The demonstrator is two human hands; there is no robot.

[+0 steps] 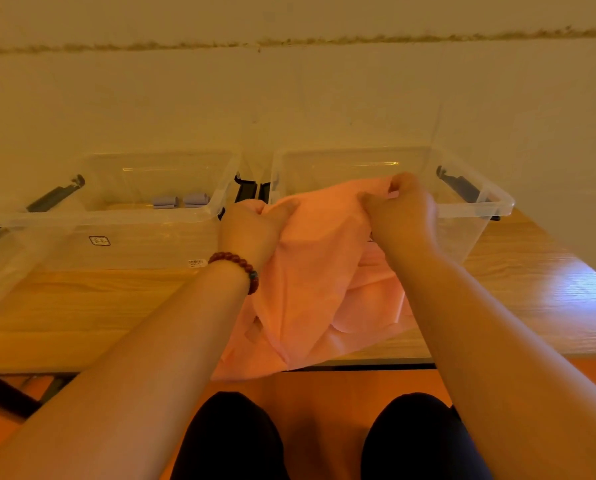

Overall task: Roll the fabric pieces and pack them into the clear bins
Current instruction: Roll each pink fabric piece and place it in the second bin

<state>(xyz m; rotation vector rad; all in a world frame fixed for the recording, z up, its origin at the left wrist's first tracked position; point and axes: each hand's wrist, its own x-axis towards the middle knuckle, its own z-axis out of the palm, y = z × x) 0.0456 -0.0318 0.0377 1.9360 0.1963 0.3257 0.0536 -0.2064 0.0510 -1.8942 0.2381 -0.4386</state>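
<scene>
Pink fabric (310,271) hangs from both fists: left hand (251,230) and right hand (403,216) each pinch its upper edge, just in front of the right clear bin (497,199). Soft, light and floppy, I judge; best taken at its corners.

I see matt pink cloth (310,289), clear glossy plastic left bin (116,218) and right bin (476,233), shiny wood-grain desk (82,306).
</scene>
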